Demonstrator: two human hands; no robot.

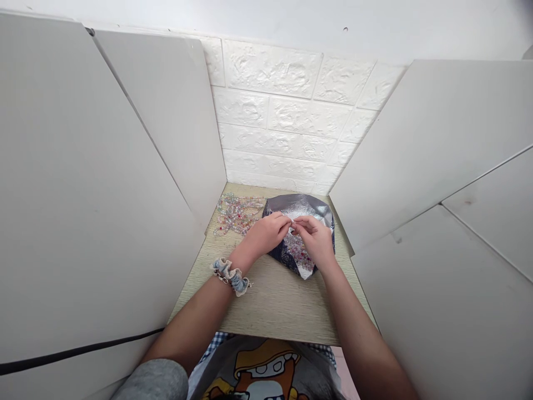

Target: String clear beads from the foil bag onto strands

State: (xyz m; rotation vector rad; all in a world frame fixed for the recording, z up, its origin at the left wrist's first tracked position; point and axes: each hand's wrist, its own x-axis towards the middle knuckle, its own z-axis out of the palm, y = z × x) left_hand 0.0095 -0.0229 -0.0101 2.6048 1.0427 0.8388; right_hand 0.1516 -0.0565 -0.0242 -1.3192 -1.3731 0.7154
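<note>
Both hands meet over an opened bag with a silvery lining, fingertips nearly touching. My left hand is closed in a pinch, a scrunchie and a chain bracelet on its wrist. Facing it, my right hand also pinches thumb and finger together. Whatever sits between the fingertips is too small to make out. Under the hands, loose pink and clear beads lie in the bag. Strings of many-coloured beads are heaped on the table, left of the bag.
The small wooden table ends close to my body. White panels rise on the left and on the right. Behind the table stands a white brick-patterned wall. A black cable runs along the lower left.
</note>
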